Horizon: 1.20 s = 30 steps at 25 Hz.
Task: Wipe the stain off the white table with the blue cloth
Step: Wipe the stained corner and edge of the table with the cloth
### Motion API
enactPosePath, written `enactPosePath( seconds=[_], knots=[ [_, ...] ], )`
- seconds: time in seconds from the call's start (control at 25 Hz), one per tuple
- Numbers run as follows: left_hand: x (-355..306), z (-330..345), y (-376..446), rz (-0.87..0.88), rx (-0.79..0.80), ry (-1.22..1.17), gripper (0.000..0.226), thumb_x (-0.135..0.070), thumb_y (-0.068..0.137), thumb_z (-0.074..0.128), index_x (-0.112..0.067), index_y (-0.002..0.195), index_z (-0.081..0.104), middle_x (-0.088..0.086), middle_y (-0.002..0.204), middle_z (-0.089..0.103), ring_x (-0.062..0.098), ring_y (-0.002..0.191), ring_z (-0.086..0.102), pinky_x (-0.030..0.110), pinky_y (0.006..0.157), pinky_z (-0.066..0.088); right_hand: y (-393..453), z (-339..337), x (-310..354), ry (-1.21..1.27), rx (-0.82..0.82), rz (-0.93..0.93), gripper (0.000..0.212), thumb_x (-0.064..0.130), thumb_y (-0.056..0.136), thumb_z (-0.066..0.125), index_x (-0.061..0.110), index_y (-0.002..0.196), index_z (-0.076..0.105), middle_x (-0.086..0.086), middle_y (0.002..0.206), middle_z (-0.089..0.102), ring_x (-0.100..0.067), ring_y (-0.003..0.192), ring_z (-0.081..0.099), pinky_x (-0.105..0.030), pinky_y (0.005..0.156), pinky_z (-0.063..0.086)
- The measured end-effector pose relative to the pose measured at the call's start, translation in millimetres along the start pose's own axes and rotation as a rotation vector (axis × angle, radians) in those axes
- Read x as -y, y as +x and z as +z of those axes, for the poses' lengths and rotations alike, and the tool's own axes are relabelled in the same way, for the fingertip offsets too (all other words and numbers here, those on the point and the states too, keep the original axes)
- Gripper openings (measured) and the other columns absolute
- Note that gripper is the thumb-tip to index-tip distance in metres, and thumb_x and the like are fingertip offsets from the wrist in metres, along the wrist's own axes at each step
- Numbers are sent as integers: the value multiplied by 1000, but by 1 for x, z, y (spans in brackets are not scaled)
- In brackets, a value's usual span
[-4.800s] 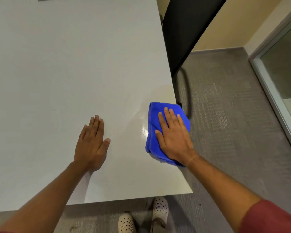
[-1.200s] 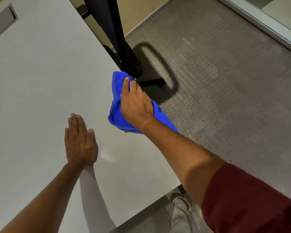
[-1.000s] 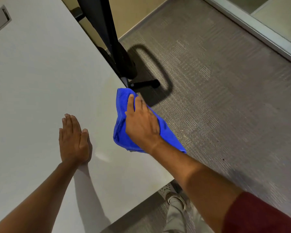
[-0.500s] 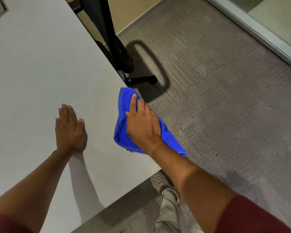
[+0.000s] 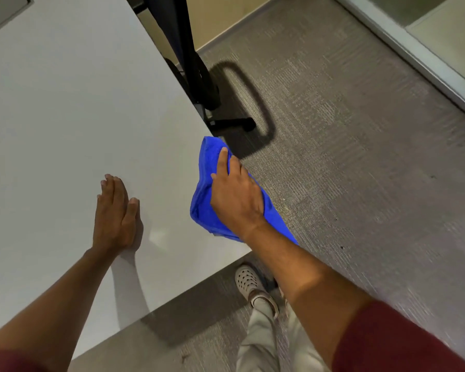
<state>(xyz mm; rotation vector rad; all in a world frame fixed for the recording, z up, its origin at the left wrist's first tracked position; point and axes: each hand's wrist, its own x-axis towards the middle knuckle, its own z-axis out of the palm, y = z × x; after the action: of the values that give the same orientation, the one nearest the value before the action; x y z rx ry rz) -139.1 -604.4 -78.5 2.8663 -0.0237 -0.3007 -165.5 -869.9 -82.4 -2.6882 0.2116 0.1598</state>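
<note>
Right hand pressed flat on the blue cloth hanging over the table edge, carpet beyond; left hand flat, fingers together.

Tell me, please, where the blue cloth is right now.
In the head view, the blue cloth lies under the right hand at the white table's right edge, partly overhanging the carpet, with the left hand flat beside it.

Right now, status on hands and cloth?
Right hand flat on blue cloth at table edge. Left hand braced flat. No stain visible. Nothing obstructing.
</note>
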Motion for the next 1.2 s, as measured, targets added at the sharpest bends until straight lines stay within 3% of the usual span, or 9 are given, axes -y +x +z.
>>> enactPosePath(
  seconds=[0.24,0.44,0.52,0.64,0.8,1.0,1.2],
  knots=[
    [2,16,-55,-60,-59,-8,69,-40,97,20,-5,155,9,12,165,2,23,152,-2,36,120,-1,-32,-15,-14,-1,90,26,62,26,101,36,1,154,15,-18,130,53,-31,101,63,-39,74,50],
    [13,24,-95,-73,-58,-37,70,-44,97,16,-8,155,1,5,165,-5,12,151,-9,27,119,-9,4,-11,-2,-22,48,-18,60,31,105,28,2,155,11,-18,133,51,-33,102,64,-41,69,48],
    [18,27,-115,-95,-58,-21,69,-44,98,16,-10,156,0,4,165,-6,11,151,-10,29,120,-7,-10,-7,-7,-35,51,-50,62,36,105,29,3,155,12,-20,146,41,-34,119,57,-43,81,51],
    [27,31,-132,-81,-56,-1,67,-45,100,17,-14,156,-3,2,165,-7,9,150,-12,34,122,-5,-41,-2,-21,-37,41,-88,65,39,104,30,3,155,12,-24,159,22,-36,144,32,-46,105,43],
    [30,32,-134,-84,-69,2,69,-47,98,16,-13,156,-2,1,165,-8,7,150,-13,35,122,-5,-71,2,-32,-116,-9,-182,69,43,101,30,-1,153,19,-25,162,14,-37,150,15,-49,118,29],
    [32,32,-135,-30,-91,-80,71,-47,97,20,-11,156,2,4,165,-3,8,150,-10,32,122,-5,-100,15,-21,-249,-39,-310,77,55,97,21,3,154,23,-21,162,17,-32,152,13,-46,124,10],
    [45,30,-159,-2,-101,-27,71,-45,97,22,-6,155,8,10,165,2,18,152,-2,36,122,-1,-126,35,18,-238,110,-508,91,70,91,22,7,156,15,-19,164,8,-30,153,4,-46,124,6]
  ],
)
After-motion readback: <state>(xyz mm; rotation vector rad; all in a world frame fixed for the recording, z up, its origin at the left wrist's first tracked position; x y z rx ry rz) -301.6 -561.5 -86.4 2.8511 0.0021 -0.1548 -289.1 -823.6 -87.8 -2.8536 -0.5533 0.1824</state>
